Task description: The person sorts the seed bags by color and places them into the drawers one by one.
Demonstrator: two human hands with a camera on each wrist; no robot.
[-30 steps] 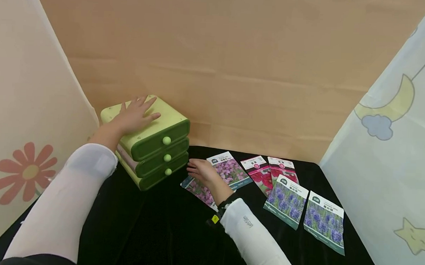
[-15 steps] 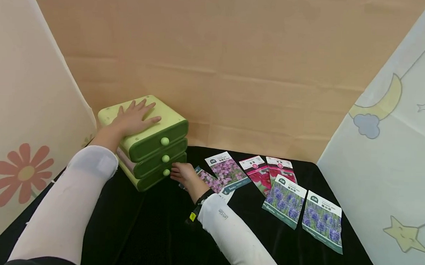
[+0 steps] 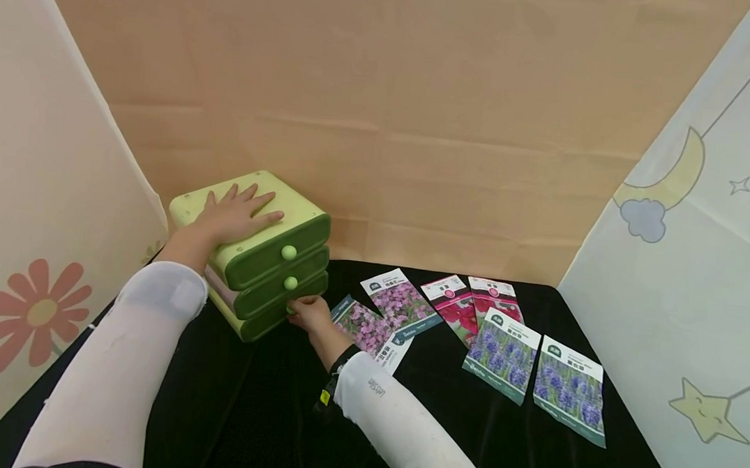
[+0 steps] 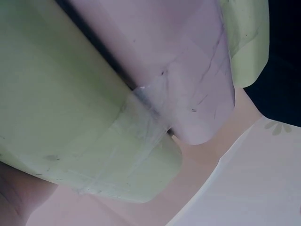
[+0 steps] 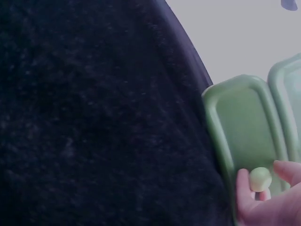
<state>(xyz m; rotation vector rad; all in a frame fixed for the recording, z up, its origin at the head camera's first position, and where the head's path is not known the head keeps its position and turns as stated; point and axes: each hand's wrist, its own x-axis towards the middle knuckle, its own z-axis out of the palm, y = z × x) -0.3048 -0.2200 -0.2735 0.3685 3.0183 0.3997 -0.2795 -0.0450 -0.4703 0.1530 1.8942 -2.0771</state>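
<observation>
A small green desktop drawer unit (image 3: 298, 197) with three stacked drawers stands at the back left. My left hand (image 3: 234, 219) rests palm down on its top, fingers spread. At the bottom drawer (image 3: 263, 323), my right hand (image 3: 315, 318) has thumb and fingers around the round knob. The right wrist view shows that pale green knob (image 5: 260, 179) between the fingers and thumb, in front of the green drawer face (image 5: 244, 122). All three drawers are pushed in. The left wrist view holds the unit's pale green side (image 4: 70, 103) and pink middle section (image 4: 188, 80), with clear tape over the seam.
Flower-picture packets lie on the black cloth (image 3: 279, 411): pink ones (image 3: 403, 301) beside my right hand, red ones (image 3: 453, 308) behind, purple ones (image 3: 504, 353) at the right. A tan backdrop (image 3: 417, 124) and printed side panels (image 3: 693, 290) surround the table.
My right hand has moved left from over the pink-flower packets to the bottom drawer's knob, and its fingers have closed around it. The left hand has stayed on top of the unit.
</observation>
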